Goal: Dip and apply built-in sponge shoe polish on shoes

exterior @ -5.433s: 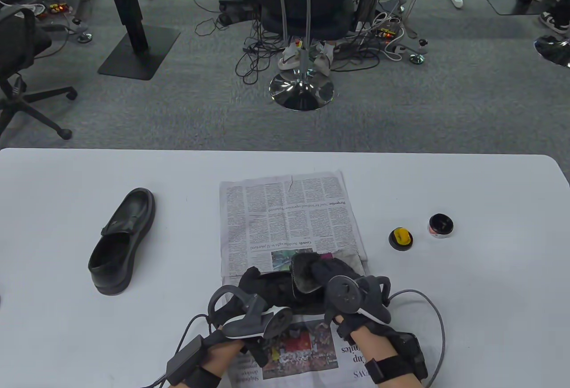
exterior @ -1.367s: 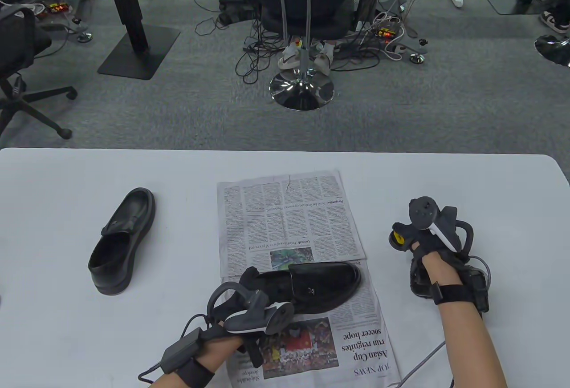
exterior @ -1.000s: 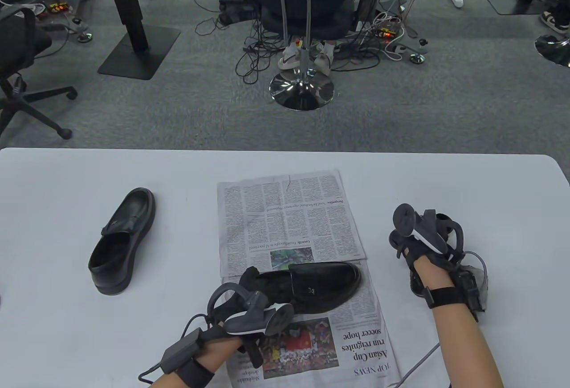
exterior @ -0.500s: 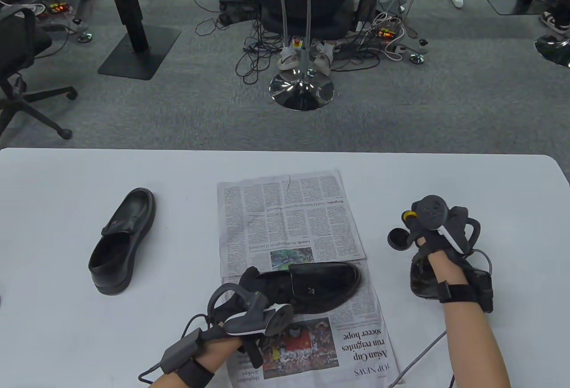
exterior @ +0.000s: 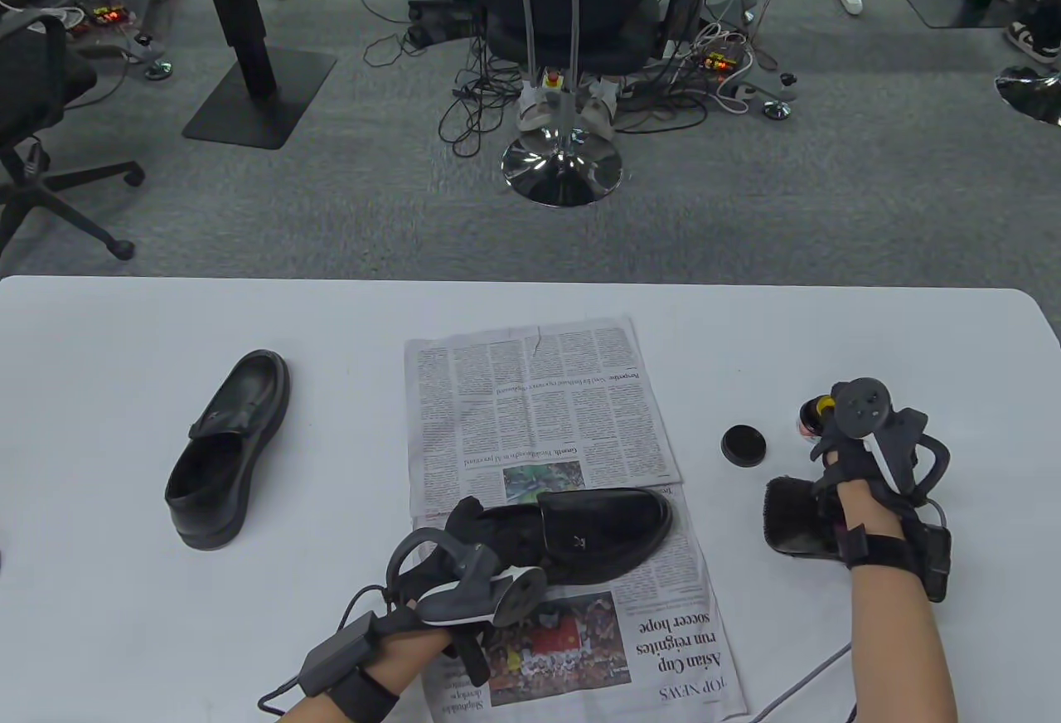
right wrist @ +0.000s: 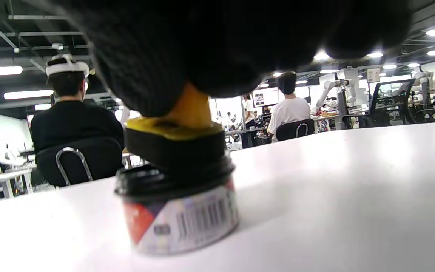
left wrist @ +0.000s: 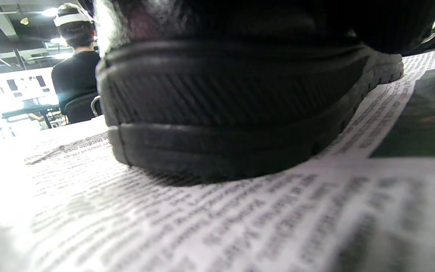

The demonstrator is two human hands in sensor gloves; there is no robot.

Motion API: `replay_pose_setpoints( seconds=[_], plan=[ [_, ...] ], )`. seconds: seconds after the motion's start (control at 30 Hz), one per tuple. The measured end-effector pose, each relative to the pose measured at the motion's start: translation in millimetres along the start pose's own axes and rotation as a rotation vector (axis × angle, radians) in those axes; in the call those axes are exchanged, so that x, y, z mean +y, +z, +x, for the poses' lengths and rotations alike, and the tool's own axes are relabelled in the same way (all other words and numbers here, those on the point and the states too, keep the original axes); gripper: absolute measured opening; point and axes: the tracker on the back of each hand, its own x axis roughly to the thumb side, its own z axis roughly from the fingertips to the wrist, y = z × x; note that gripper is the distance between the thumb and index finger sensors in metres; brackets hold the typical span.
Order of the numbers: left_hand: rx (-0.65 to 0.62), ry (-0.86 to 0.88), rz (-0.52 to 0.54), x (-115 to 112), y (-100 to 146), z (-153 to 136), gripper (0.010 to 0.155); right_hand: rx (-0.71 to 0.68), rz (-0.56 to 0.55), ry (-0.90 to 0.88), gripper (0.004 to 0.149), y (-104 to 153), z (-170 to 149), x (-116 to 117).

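The right hand [exterior: 845, 458] is out at the right side of the bench [exterior: 124, 590], its fingers pinching the yellow handle of the sponge applicator [right wrist: 176, 136]. From the wrist camera the black sponge sits pressed into the open mouth of the polish tin [right wrist: 181, 211], which stands upright on the bare bench top. Looking down from above, only a sliver of the tin and a spot of yellow peek out past the tracker on that hand.

Just left of the tin lies its black lid [exterior: 743, 445], flat on the bench and apart from it. A dark brush [exterior: 796, 517] lies under the right wrist.

The left hand [exterior: 464, 536] is at the heel end of the shoe [exterior: 597, 528] on the newspaper [exterior: 530, 400]. I cannot tell whether its fingers are curled round the shoe or just resting there, as the tracker hides them. The shoe sits sole down, toe pointing right, and the left wrist camera shows its ribbed heel planted on the print.

A second shoe [exterior: 224, 449] stands well off to the left on the bare bench, nobody touching it.
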Motion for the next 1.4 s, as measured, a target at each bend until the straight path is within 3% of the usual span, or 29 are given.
replay_pose_setpoints(
  seconds=[0.17,0.33,0.5,0.63,0.8,0.93,1.1,1.23,1.4],
  plan=[
    [0.000,-0.001,0.003,0,0,0,0.039,-0.037,-0.071,0.016,0.045,2,10,-10],
    [0.001,-0.002,0.004,0,0,0,0.039,-0.043,-0.020,0.071,0.044,3,10,3],
    [0.001,0.000,0.005,0,0,0,0.039,-0.022,-0.062,0.011,0.044,1,8,-8],
    [0.001,0.000,0.006,0,0,0,0.039,-0.018,-0.021,0.052,0.044,1,5,3],
    [0.001,-0.001,0.006,0,0,1,0.039,-0.001,-0.047,-0.001,0.044,-1,2,-6],
    [0.002,-0.002,0.008,0,1,1,0.039,-0.002,-0.020,0.048,0.044,0,0,4],
    [0.001,-0.001,0.007,0,1,1,0.039,-0.002,-0.043,-0.012,0.044,-1,1,-4],
    [0.001,-0.002,0.007,0,1,1,0.039,-0.009,-0.030,0.044,0.044,0,0,4],
    [0.001,0.000,0.008,0,0,1,0.039,-0.025,-0.085,-0.021,0.044,-1,7,-15]
  ],
)
